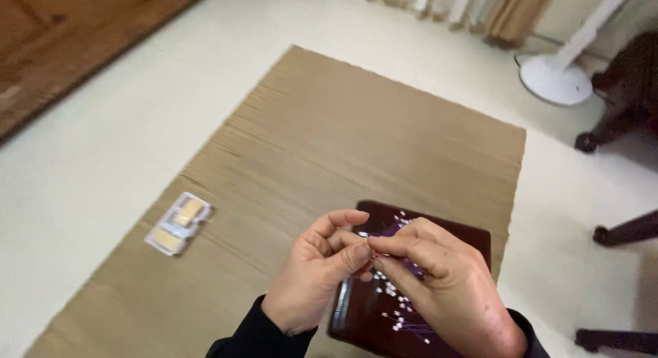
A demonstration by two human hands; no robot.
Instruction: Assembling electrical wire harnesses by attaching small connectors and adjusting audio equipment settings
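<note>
I see both hands pinched on a tiny bead over the dark tray.

My left hand (315,272) and right hand (439,279) meet fingertip to fingertip, nipping a small bead (372,254) too small to make out. Beneath, a dark wooden tray (473,236) holds scattered white beads (392,289) and purple thread (411,327), partly hidden by my hands. A clear plastic packet (179,222) lies well apart on the woven mat (329,139).
</note>
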